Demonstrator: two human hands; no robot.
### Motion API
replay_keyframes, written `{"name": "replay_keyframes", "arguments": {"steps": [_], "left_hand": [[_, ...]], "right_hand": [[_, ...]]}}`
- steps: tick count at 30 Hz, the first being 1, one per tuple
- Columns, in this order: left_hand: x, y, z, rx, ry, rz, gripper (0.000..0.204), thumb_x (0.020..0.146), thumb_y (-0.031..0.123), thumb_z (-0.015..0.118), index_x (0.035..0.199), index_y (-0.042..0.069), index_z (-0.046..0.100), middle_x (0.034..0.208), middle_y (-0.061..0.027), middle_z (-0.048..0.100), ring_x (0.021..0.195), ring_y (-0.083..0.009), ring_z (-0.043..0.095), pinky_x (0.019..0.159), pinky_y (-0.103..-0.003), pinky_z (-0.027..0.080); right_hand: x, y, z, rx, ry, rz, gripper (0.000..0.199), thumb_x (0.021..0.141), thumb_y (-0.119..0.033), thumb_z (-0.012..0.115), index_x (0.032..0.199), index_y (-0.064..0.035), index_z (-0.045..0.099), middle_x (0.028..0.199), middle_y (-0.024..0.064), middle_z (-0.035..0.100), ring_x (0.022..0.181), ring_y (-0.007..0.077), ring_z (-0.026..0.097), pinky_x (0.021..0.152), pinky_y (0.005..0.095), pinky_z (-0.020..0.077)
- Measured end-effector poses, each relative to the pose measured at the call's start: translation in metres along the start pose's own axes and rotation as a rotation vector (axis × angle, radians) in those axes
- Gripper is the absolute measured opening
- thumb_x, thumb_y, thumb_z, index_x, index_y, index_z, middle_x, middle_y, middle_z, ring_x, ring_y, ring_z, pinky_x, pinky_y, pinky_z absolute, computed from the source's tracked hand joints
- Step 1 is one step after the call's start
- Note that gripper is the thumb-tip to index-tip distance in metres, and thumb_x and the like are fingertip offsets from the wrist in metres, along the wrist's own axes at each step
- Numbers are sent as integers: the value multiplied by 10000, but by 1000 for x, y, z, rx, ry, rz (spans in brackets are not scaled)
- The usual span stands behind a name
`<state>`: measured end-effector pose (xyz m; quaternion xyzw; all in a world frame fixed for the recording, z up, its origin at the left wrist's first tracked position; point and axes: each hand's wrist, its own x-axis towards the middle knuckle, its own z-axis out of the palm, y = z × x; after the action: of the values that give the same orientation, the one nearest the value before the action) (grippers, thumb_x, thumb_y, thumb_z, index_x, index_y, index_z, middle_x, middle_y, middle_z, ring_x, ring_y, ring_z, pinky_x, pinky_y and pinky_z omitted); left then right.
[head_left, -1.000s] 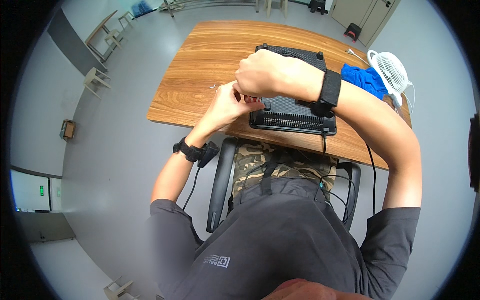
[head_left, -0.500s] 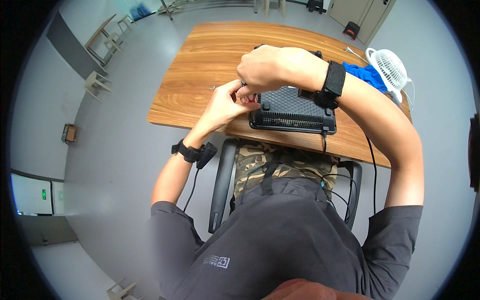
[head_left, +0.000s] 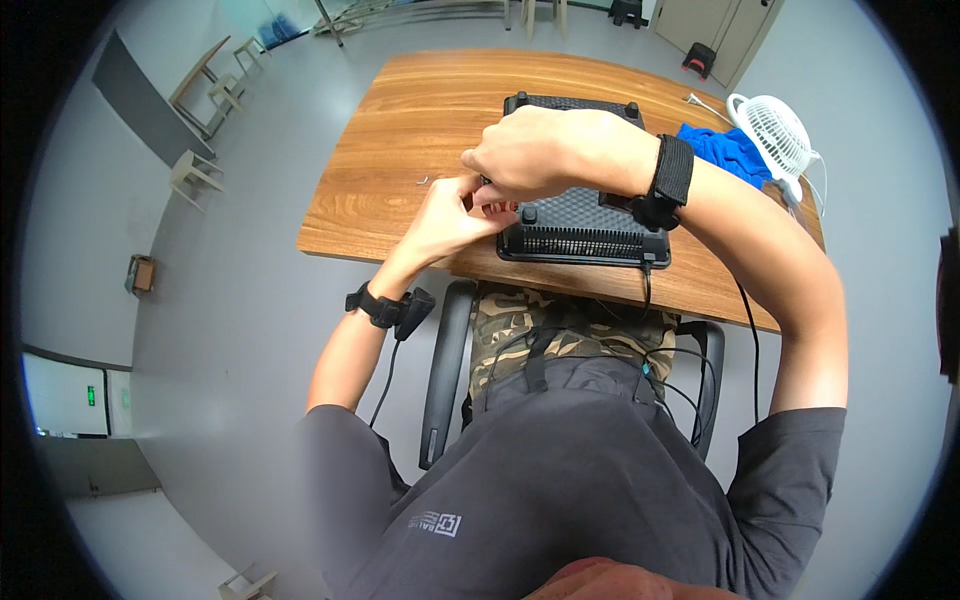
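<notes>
A black box-shaped device lies on the wooden table, with a patterned face, stubby feet at its corners and a vented strip along the near edge. At its left edge, my left hand is closed around a small red and pale thing, mostly hidden by the fingers. Across the device reaches my right hand, its fingertips pinched together just above the left hand's fingers. What the right fingers hold, if anything, is hidden. A small bent metal piece rests on the table to the left of my hands.
A white fan stands at the table's right edge beside a crumpled blue cloth. From the device's near edge, a black cable drops over the table edge. Chair armrests flank my lap.
My right hand has shifted slightly left and down, showing more of the device's far edge. Both hands stay together at its left side. The view has moved a little.
</notes>
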<state>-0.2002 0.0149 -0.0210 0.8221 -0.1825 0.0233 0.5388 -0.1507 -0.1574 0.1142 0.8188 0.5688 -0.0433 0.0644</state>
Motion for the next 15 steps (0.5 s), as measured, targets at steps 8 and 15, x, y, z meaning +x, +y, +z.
{"name": "replay_keyframes", "arguments": {"steps": [8, 15], "left_hand": [[2, 1, 3, 5, 10, -8, 179, 766, 74, 884, 885, 11, 765, 800, -2, 734, 748, -60, 612, 667, -242, 476], [5, -6, -7, -173, -41, -87, 252, 784, 128, 856, 943, -20, 727, 873, -29, 726, 840, -82, 627, 768, -267, 514]], "right_hand": [[2, -8, -11, -9, -76, 106, 432, 971, -403, 637, 893, 11, 732, 761, 206, 720, 767, 389, 727, 700, 446, 587], [2, 2, -4, 47, -70, 51, 396, 924, -374, 699, 1112, -26, 687, 886, 195, 750, 852, 379, 734, 773, 470, 586]]}}
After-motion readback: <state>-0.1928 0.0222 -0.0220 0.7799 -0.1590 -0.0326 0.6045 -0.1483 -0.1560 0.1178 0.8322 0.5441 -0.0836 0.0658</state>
